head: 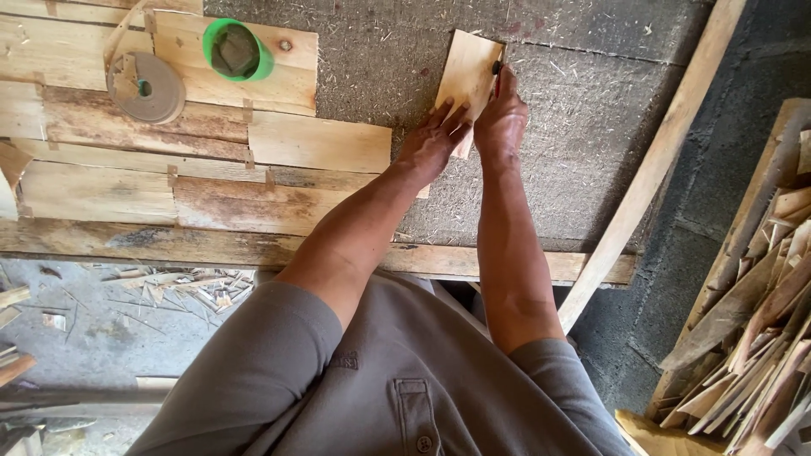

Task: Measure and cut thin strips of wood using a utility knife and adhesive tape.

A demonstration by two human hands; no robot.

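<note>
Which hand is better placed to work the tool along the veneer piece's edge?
Right: the right hand holds a small dark tool at the veneer piece; the left hand pins it flat.

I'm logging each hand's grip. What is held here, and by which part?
The left hand presses the small wooden piece at its lower edge; the right hand grips a small dark tool at that piece's right edge.
</note>
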